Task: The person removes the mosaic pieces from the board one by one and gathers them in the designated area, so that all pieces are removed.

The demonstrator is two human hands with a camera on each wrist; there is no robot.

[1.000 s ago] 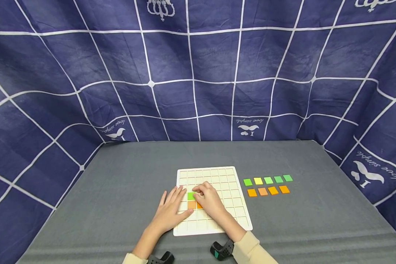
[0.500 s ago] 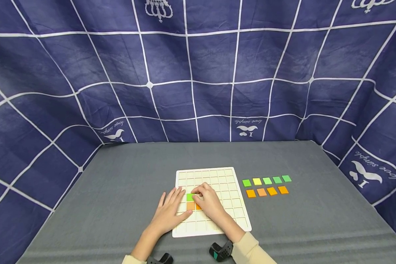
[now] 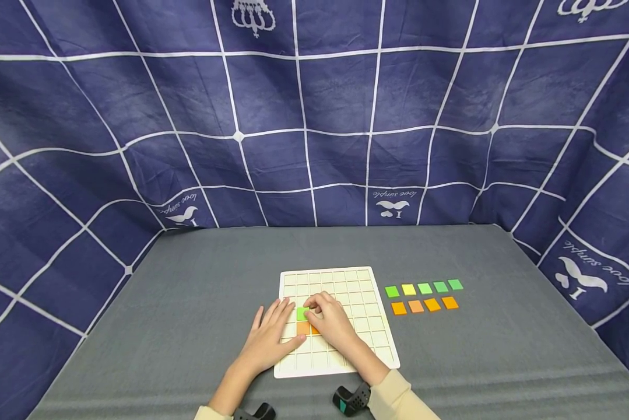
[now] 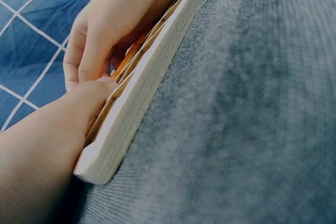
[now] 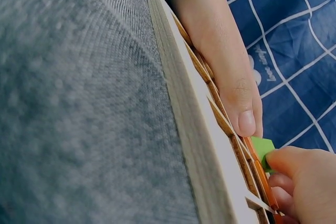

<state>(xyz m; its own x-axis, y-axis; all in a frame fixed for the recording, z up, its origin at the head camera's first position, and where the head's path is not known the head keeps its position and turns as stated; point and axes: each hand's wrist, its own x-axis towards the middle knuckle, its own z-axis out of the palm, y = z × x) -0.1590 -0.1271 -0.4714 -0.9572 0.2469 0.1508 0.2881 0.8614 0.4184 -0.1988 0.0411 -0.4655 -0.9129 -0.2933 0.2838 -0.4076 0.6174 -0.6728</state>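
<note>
A pale wooden board (image 3: 351, 286) with a grid of square recesses lies on the table. My left hand (image 3: 270, 338) rests with spread fingers over its left side, the thumb reaching onto the grid. Between thumb and forefinger, my right hand (image 3: 334, 324) pinches a green square tile (image 3: 301, 314) at the board's left-middle. In the right wrist view the green tile (image 5: 262, 148) stands tilted up from the grid, the right thumb against it. Just nearer to me sit a light orange tile (image 3: 303, 328) and a darker orange tile (image 3: 315, 330), the latter partly hidden by the right hand.
Right of the board, two rows of loose tiles lie on the grey table (image 3: 214, 268): green and yellow ones behind, such as a yellow tile (image 3: 408, 290), and orange ones in front, such as an orange tile (image 3: 432, 304). A blue checked curtain (image 3: 340, 157) encloses the table.
The head view has shifted very slightly. Both hands keep their places on the board, the right fingers still at the green tile.
</note>
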